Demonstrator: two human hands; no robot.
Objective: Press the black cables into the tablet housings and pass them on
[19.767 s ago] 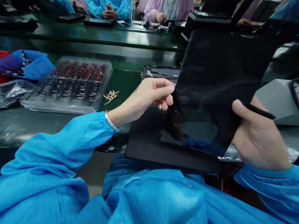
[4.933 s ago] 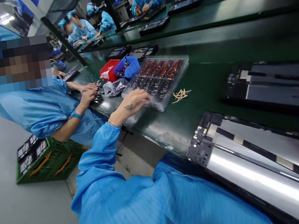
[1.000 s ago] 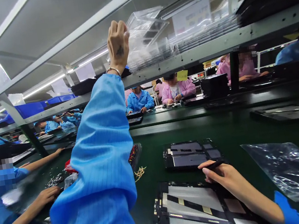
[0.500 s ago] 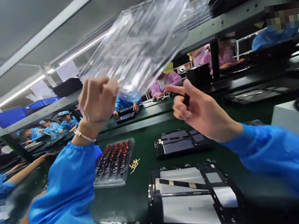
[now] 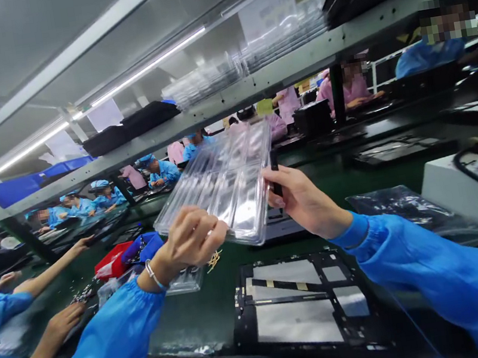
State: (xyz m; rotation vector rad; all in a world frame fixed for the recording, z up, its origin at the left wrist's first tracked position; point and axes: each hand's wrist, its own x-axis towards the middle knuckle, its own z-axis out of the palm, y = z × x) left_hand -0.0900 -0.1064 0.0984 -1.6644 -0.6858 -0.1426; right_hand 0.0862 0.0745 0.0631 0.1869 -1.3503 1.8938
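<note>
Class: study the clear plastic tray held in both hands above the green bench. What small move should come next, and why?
Probably lower the clear tray onto bare green bench. Left hand and right hand hold it in mid-air, above the open tablet frame, and the right hand also holds a black tool.

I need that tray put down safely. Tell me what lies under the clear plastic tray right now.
Both hands, left hand and right hand, hold the clear plastic blister tray above the green conveyor belt. Beneath its near edge lie another clear tray and tan strips; a black tablet frame lies nearer.
</note>
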